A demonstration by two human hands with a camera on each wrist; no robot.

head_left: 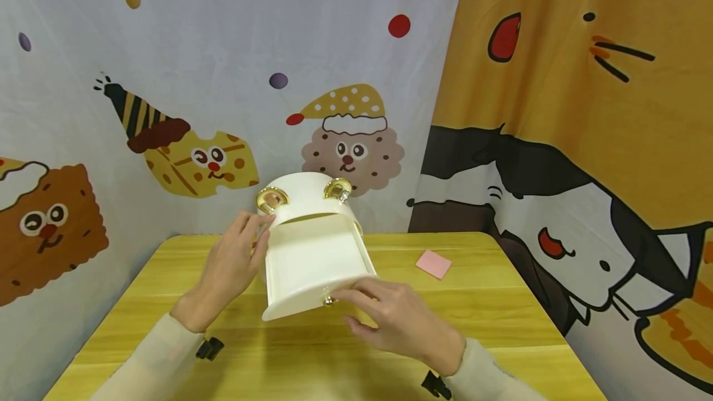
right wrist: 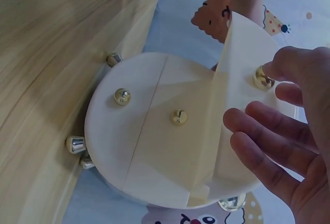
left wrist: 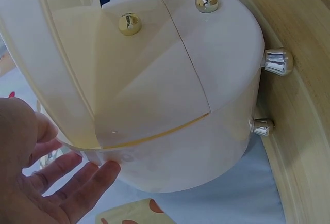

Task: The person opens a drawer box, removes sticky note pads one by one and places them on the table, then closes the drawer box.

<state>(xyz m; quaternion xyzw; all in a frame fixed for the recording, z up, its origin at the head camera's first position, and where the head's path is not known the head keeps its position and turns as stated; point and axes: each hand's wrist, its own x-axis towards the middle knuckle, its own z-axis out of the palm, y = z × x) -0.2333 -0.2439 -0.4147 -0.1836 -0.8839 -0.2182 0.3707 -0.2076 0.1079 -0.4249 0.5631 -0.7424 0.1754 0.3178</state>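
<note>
White three-drawer box stands, top drawer out, left hand spread alongside, right hand spread at the gold knob!

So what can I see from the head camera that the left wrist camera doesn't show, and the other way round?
Only the head view: the pink sticky note pad lying on the table, and the right hand at the drawer knob.

Only the left wrist view: the lower front panels beneath the pulled-out drawer, each with a gold knob.

Both: the white round-topped cabinet, that open drawer, the left hand touching the cabinet's side, the wooden table and the cartoon-print curtain.
</note>
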